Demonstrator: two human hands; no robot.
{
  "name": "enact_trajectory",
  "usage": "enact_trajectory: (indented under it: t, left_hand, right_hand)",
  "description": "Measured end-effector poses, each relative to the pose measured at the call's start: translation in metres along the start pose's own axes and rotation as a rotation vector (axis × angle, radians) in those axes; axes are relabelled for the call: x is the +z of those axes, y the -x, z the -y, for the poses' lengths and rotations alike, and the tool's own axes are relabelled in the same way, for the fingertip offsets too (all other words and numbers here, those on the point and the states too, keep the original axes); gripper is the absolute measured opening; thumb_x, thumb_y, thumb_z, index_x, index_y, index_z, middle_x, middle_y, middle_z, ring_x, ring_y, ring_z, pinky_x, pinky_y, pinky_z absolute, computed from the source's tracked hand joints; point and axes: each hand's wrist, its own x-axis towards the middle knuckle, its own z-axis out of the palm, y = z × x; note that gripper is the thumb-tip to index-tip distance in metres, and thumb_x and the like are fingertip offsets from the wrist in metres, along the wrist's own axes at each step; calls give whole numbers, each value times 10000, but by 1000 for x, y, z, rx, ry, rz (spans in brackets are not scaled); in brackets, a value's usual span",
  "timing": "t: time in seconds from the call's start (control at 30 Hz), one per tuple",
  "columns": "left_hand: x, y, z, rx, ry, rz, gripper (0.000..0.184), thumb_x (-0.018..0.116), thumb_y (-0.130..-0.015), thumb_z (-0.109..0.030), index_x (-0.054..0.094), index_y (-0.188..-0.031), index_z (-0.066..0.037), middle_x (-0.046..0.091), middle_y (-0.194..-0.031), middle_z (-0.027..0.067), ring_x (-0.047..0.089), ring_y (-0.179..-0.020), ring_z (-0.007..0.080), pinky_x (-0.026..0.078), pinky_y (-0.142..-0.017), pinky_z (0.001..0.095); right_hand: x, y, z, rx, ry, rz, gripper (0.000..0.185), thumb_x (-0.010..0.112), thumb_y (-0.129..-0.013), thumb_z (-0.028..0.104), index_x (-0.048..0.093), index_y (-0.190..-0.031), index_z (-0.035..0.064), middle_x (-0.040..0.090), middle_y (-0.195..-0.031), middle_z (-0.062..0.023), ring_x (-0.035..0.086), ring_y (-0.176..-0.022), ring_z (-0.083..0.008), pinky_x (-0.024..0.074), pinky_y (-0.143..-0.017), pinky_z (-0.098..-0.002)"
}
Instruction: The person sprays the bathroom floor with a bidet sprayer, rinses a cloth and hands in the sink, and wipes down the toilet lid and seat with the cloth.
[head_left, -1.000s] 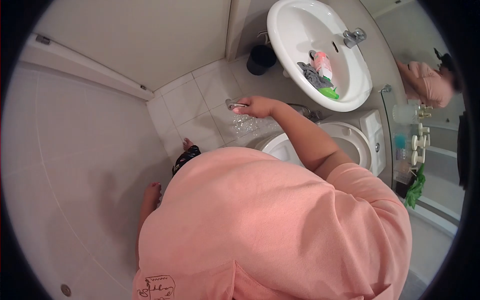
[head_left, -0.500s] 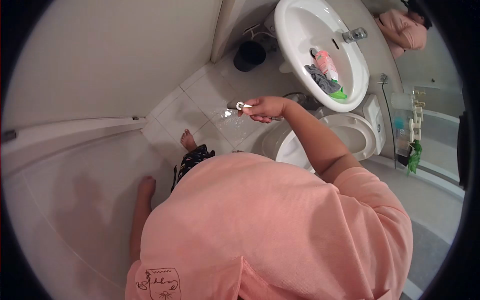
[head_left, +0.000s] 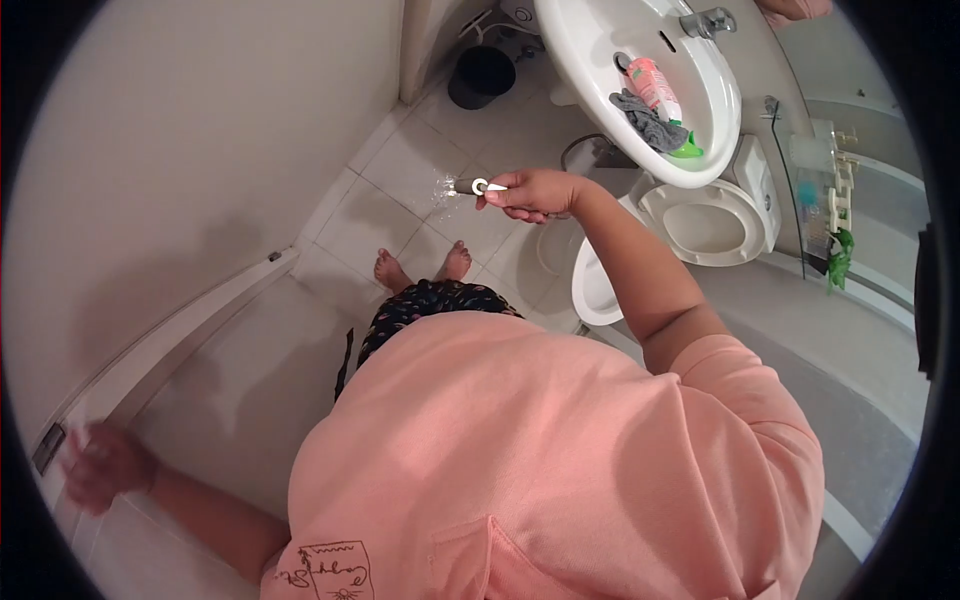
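Note:
My right hand (head_left: 530, 194) is closed around a bidet sprayer (head_left: 472, 186) with a white ring and lever, held out over the tiled floor. A spray of water (head_left: 443, 190) shows bright at its head. Far to the left, my left hand (head_left: 108, 468) is smeared by motion beside a white rail (head_left: 180, 345). The fingers of that hand are too blurred to read, and I cannot tell whether it touches the rail.
A white sink (head_left: 600, 105) holds a pink bottle (head_left: 654, 88) and a grey cloth (head_left: 648, 122). Below it stands a toilet (head_left: 712, 225) with its lid raised. A black bucket (head_left: 482, 78) sits in the corner. My bare feet (head_left: 455, 262) are on the tiles (head_left: 385, 215).
My left hand has swung out and up to the left, from low beside my body to the rail. My view has shifted and both feet now show. The sprayer stays in my right hand.

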Motion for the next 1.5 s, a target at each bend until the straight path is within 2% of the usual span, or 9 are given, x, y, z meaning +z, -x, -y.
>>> enact_trajectory:
  t: [0.2,0.43,0.53,0.67,0.93,1.07,1.17,1.3,1.5]
  left_hand:
    - [36,-47,57,-63,-1,-318,236,565,-817,-467,693,-945,-315,492,-1157,51,392,-1059,334,279,-916,519]
    - [18,-54,39,-44,41,-239,278,518,-814,-330,690,-1020,-400,492,-1138,43,398,-1052,337,299,-888,489]
    - [38,-29,69,-47,-293,-79,269,512,-815,-260,719,-952,-365,493,-1256,83,388,-1112,390,262,-909,514]
    - [74,-15,115,43,-278,-109,284,491,-767,-240,739,-858,-343,581,-1013,77,509,-762,302,391,-758,462]
    - [48,-10,84,-257,-133,-74,270,499,-748,-206,731,-804,-332,562,-1034,28,480,-924,329,359,-798,473]
    - [41,-17,79,-393,-59,-5,266,503,-739,-189,728,-776,-326,552,-1044,3,466,-1005,342,343,-817,479]
    - [51,-15,101,136,-561,103,264,507,-735,-186,725,-767,-330,543,-1070,-9,440,-1077,349,324,-848,486]
    - [41,-24,31,-146,-525,-13,276,490,-794,-240,710,-939,-324,526,-1173,17,411,-1146,330,291,-927,519]
    - [-32,-39,-296,216,1026,440,370,527,-876,-244,564,-1222,-115,398,-1365,174,370,-1232,342,293,-1026,492]
  right_hand:
    - [-13,1,-34,21,46,60,415,557,-910,482,604,-1108,120,389,-560,67,334,-421,-41,273,-405,-215]
    - [-5,37,-95,81,73,32,399,603,-872,507,619,-1055,152,397,-564,61,361,-459,-59,291,-425,-231]
    - [-6,53,-118,149,62,-22,394,620,-860,508,614,-1011,145,400,-570,59,365,-471,-61,292,-434,-236]
    - [-30,70,-152,220,70,-106,425,623,-850,524,612,-1013,131,413,-578,40,381,-477,-79,312,-436,-242]
    - [-57,96,-182,251,71,-274,456,619,-844,536,617,-1070,141,404,-568,41,360,-440,-78,286,-401,-247]
    - [-30,103,-168,240,130,-152,513,629,-843,521,611,-1168,126,534,-766,19,449,-641,-72,396,-558,-225]
    - [-34,99,-164,275,254,-147,548,623,-840,534,610,-1180,105,627,-963,-54,552,-847,-154,447,-759,-288]
    - [-55,87,-184,148,308,-286,557,629,-812,568,637,-1131,111,618,-870,-43,536,-810,-161,427,-735,-303]
    - [-20,70,-185,185,252,-146,545,637,-818,547,628,-1143,110,630,-930,-51,540,-864,-164,431,-780,-303]
